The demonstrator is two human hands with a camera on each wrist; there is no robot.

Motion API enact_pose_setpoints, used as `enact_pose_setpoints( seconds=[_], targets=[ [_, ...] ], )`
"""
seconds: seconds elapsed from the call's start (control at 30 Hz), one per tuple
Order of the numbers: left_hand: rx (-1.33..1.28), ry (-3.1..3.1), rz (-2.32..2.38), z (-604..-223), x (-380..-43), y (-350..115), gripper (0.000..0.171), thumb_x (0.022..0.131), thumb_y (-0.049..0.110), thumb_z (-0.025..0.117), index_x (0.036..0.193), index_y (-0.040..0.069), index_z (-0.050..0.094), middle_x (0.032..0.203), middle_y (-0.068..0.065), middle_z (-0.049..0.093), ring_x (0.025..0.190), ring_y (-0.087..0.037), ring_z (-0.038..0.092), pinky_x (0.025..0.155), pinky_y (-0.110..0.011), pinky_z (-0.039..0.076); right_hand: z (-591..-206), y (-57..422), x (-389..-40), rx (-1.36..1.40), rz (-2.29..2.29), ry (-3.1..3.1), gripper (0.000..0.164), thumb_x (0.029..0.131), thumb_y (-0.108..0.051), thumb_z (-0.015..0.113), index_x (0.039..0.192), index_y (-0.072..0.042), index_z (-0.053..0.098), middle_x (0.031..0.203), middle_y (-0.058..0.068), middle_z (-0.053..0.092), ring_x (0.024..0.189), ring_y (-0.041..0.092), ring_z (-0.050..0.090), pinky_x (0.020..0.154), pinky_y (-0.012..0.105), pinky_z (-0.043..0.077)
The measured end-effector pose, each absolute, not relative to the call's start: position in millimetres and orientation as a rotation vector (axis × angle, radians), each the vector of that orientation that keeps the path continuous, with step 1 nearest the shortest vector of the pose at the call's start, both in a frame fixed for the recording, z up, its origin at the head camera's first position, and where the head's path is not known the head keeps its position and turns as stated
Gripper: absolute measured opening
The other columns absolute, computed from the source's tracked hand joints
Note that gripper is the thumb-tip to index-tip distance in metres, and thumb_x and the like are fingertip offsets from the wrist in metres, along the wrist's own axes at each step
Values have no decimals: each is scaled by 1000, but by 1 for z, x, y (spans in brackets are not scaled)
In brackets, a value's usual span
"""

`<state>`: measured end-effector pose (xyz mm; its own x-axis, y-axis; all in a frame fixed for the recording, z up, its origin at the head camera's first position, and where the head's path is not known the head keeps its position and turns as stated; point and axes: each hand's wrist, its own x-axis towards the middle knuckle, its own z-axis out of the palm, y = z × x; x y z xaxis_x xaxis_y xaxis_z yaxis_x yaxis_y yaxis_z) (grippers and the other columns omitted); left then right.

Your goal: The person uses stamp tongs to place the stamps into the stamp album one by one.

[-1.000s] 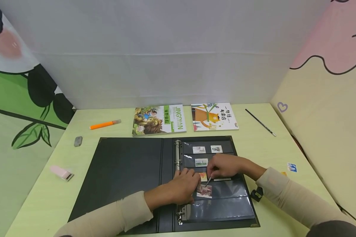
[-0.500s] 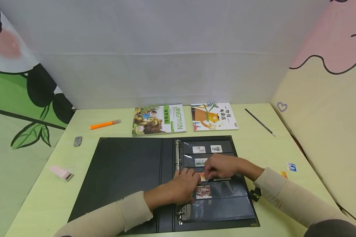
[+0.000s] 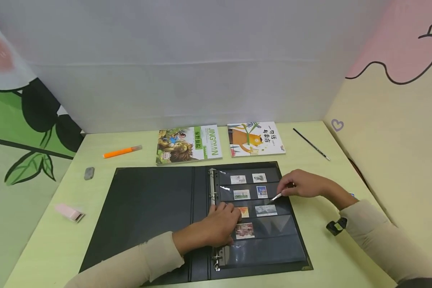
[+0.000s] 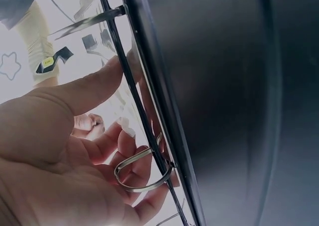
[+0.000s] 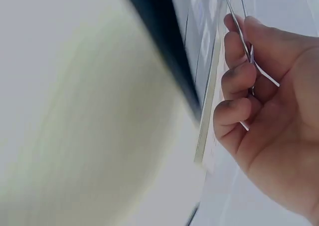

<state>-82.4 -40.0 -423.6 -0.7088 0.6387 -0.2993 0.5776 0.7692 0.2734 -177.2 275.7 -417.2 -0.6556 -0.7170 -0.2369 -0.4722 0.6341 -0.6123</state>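
An open black stamp album [image 3: 155, 208] lies on the table, its clear-pocketed page on the right holding several stamps. My right hand [image 3: 304, 183] pinches metal tweezers [image 3: 276, 197] near the page's right edge. The tweezer tips point left, over a grey stamp [image 3: 266, 210], with nothing visible between them. In the right wrist view the tweezers [image 5: 241, 36] run between thumb and curled fingers. My left hand [image 3: 219, 224] rests over the ring side of the page, fingers extended, beside a reddish-brown stamp [image 3: 245, 231]. A binder ring [image 4: 144, 171] shows below its fingers in the left wrist view.
Two picture books [image 3: 189, 145] lie behind the album. An orange marker [image 3: 122, 151], a grey eraser [image 3: 89, 173] and a pink clipper-like object [image 3: 69, 212] are at left. A pencil [image 3: 311, 144] lies at right. A blue stamp [image 3: 352, 195] is mostly hidden behind the right arm.
My right hand has lifted the tweezers off the reddish-brown stamp and moved right and away, uncovering the blue and grey stamps. My left hand keeps its place, and the head view has shifted slightly.
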Motion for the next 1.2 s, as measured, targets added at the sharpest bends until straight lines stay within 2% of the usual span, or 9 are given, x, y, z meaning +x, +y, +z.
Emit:
enact_pose_setpoints(
  seconds=[0.17,0.4,0.6,0.8,0.97,1.2],
  targets=[
    [914,2603,231,-423,-84,-41,55,69,34,86,111,22,52,112,3,51,110,-19,44,88,-41,34,-414,330,-177,-768,-685,2486,10,93,-19,62,96,-21,72,88,-6,67,74,2,51,67,21,44],
    [910,2560,235,-423,-80,-42,54,70,34,85,111,23,52,107,5,49,102,-16,41,83,-37,31,-408,405,-155,-548,-691,2469,16,96,-23,58,100,-16,71,94,-2,69,76,0,53,67,21,44],
    [928,2571,228,-424,-78,-42,54,70,35,85,111,24,52,107,6,49,100,-15,40,82,-36,31,-411,447,-135,-327,-672,2424,17,95,-22,58,101,-11,70,91,-1,65,72,-1,45,64,22,40],
    [926,2568,232,-424,-78,-43,53,71,35,84,112,24,52,109,5,49,103,-16,41,84,-38,32,-414,468,-125,-294,-667,2416,17,93,-21,60,97,-8,69,80,-6,55,66,-1,40,57,22,35],
    [925,2572,233,-423,-78,-45,54,71,35,84,111,23,51,108,5,49,101,-15,41,83,-38,32,-421,466,-127,-346,-726,2399,15,94,-19,59,91,-6,66,73,-10,47,63,-2,38,54,22,32],
    [929,2577,240,-422,-81,-44,53,71,34,84,111,23,51,107,6,48,100,-15,40,82,-36,31,-422,452,-134,-373,-684,2492,12,94,-19,59,95,-12,68,86,-4,62,71,-3,42,61,20,36]
  ],
)
